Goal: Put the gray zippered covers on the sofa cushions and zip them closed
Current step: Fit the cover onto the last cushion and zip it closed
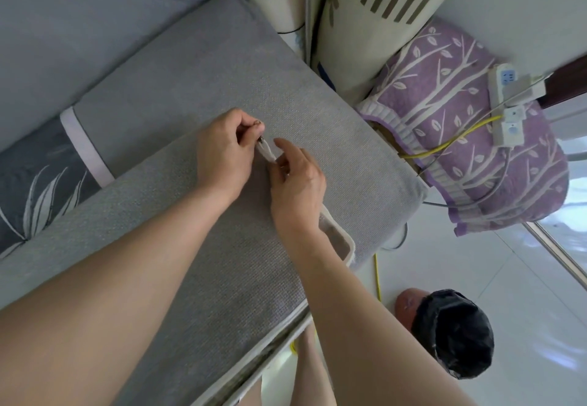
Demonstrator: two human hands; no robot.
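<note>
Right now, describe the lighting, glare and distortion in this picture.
Head view: soft daylight, hardly any shadows; glare whitens the floor; the wide-angle lens bows the gray cover along its edge; the zipper pull the left hand pinches looks blurred.

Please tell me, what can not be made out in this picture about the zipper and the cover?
- Slider, head view: tiny and half covered by fingers of the left hand; whether the teeth mesh is unclear.
- Tape: pinched by the right hand, whose wrist hides the zip line behind it.
- What lies inside the cover: hidden by its fabric.
- Cover's near end: cut off by the bottom edge.
</note>
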